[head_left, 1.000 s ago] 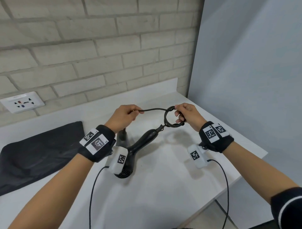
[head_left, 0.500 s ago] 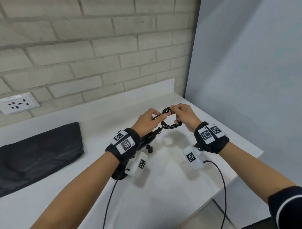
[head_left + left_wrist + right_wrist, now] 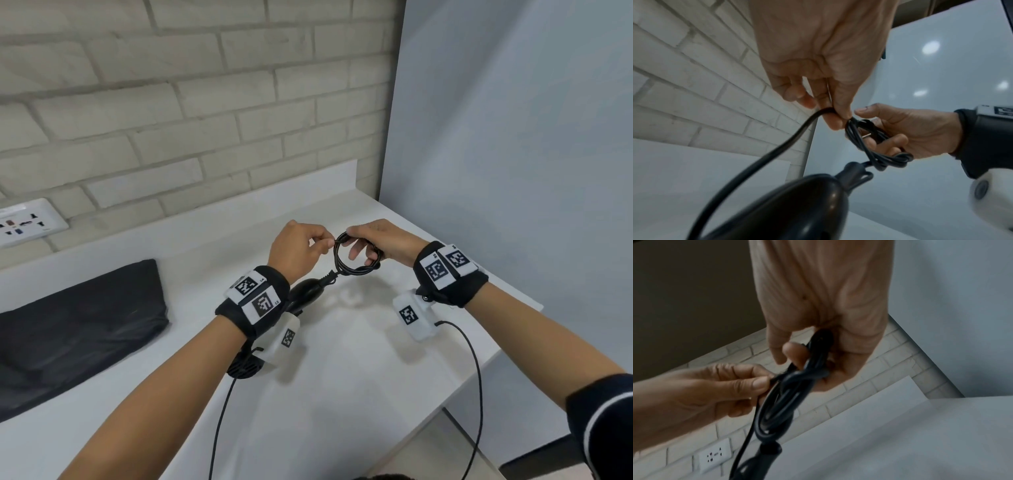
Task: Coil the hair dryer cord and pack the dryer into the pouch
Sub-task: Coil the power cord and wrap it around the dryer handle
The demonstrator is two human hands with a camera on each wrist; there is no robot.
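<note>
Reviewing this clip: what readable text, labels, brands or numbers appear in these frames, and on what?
No words or numbers read clearly.
Wristband tags: square coded markers with tiny edge characters, too small to read.
Right wrist camera: coded marker only.
Wall socket: small marks, too blurred to read.
Dryer, cord, pouch: no text shows.

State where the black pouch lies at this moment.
In the head view the black pouch lies flat at the left of the white counter, below the wall socket and left of the left hand, apart from the hair dryer.
</note>
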